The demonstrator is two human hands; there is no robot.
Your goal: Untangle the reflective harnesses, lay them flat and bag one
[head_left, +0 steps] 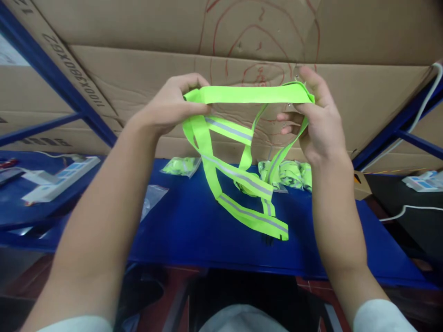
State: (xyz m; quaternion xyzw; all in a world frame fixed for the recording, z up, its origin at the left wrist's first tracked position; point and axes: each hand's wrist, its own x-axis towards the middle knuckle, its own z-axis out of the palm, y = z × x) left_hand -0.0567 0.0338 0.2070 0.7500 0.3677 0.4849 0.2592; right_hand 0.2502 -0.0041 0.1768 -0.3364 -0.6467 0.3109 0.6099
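A neon-yellow reflective harness [245, 95] of elastic straps with grey stripes is stretched level between my two hands, above a blue table. My left hand [176, 101] pinches one end of the top strap between thumb and fingers. At the other end, my right hand [320, 113] grips the strap near its thumb, with several fingers spread behind it. Loose straps [238, 175] hang below in loops, the lowest one close above the table. Part of the harness near my right palm is hidden by the hand.
On the blue table [194, 221] lie a bagged neon bundle [182, 166], several more packed bundles [290, 174] at the back, and a clear plastic bag [152, 198]. Power strips [62, 180] sit at the left. Cardboard [138, 69] with red drawn curves stands behind, between blue frame bars.
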